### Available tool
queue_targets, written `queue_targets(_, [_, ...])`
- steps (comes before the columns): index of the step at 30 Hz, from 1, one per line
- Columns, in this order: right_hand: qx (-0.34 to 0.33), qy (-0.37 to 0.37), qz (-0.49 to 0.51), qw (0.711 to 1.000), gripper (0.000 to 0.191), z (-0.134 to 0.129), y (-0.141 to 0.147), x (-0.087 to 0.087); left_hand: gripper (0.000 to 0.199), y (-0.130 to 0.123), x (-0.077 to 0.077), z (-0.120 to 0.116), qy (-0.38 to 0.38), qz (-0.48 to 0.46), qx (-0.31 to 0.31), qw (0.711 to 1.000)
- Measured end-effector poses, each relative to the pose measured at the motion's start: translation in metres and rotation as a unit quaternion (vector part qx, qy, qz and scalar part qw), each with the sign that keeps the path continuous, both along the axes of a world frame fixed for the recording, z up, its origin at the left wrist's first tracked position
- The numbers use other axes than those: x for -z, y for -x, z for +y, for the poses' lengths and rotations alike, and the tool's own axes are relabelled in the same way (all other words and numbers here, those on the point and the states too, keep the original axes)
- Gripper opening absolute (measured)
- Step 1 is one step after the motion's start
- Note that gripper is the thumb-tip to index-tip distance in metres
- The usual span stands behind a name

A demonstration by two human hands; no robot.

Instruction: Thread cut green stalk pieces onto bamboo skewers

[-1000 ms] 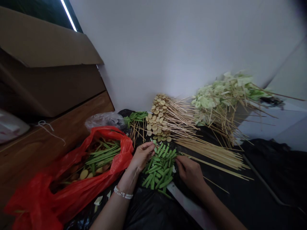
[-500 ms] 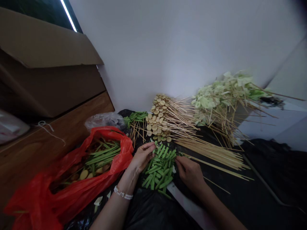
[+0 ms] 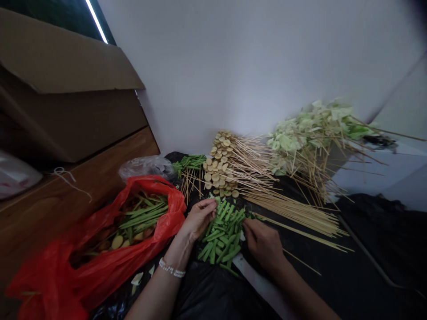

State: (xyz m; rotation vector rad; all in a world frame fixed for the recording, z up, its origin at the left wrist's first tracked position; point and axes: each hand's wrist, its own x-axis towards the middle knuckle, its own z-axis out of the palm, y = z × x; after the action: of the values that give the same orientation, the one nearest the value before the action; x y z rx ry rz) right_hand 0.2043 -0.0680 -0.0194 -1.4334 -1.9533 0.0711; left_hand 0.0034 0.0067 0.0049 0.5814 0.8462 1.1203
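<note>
A pile of cut green beans [image 3: 225, 238] lies on black plastic between my hands. My left hand [image 3: 200, 217], with a beaded bracelet at the wrist, pinches at the upper left of the pile; its fingertips meet beside a green piece, but what they grip is too small to tell. My right hand [image 3: 262, 238] is closed at the pile's right edge, its fingertips beside the beans and whatever it holds hidden. Behind the pile are skewered round slices [image 3: 218, 173] and bare wooden skewers [image 3: 300, 213].
To the left, a red plastic bag [image 3: 173, 206] holds long beans and potato pieces. A cardboard box [image 3: 73, 115] stands behind it. Skewered bean pieces [image 3: 190, 163] lie near the wall. Skewered leafy vegetables [image 3: 310, 126] are heaped at the back right.
My right hand has shifted very slightly at the pile's right edge. My left hand keeps its pinch in nearly the same place.
</note>
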Motion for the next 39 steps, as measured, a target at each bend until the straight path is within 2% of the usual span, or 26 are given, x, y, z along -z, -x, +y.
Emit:
queue_targets(6, [0.011,-0.024,0.024,0.999,0.025,0.003,-0.003,0.001,0.032,0.0,0.002,0.0,0.002,-0.007,0.031,0.999])
queue_targets(12, [0.023,-0.039,0.027,0.999,0.023,0.01,-0.011,0.005,0.03,0.001,0.002,0.002,-0.05,0.054,0.037,0.997])
queue_targets(15, [0.027,-0.042,0.03,0.998,0.023,0.011,-0.013,0.005,0.029,0.001,0.005,0.004,-0.108,0.143,0.013,0.984])
queue_targets(17, [0.032,-0.049,0.038,0.998,0.023,0.011,-0.015,0.004,0.021,0.001,0.008,0.005,-0.179,0.251,-0.013,0.951])
queue_targets(19, [0.036,-0.054,0.042,0.997,0.023,0.011,-0.016,0.002,0.017,-0.001,0.012,0.005,-0.248,0.358,-0.01,0.9])
queue_targets(22, [0.035,-0.054,0.033,0.997,0.023,0.01,-0.016,0.001,0.015,-0.004,0.017,0.001,-0.338,0.497,0.024,0.799])
queue_targets(25, [0.03,-0.046,0.025,0.998,0.024,0.01,-0.014,0.001,0.025,-0.005,0.021,-0.003,-0.388,0.592,0.071,0.703])
queue_targets(27, [0.027,-0.042,0.026,0.998,0.024,0.009,-0.014,0.002,0.024,-0.006,0.023,-0.004,-0.398,0.607,0.103,0.68])
queue_targets(29, [0.026,-0.042,0.028,0.998,0.024,0.009,-0.014,0.002,0.022,-0.007,0.024,-0.005,-0.408,0.58,0.106,0.697])
queue_targets(32, [0.026,-0.045,0.035,0.998,0.025,0.009,-0.014,0.002,0.022,-0.009,0.024,-0.004,-0.391,0.492,0.055,0.776])
queue_targets(35, [0.027,-0.045,0.04,0.998,0.025,0.009,-0.014,0.002,0.022,-0.009,0.02,-0.002,-0.316,0.385,-0.011,0.867])
queue_targets(39, [0.025,-0.036,0.037,0.998,0.025,0.008,-0.014,0.001,0.018,-0.008,0.015,0.002,-0.191,0.266,-0.041,0.944])
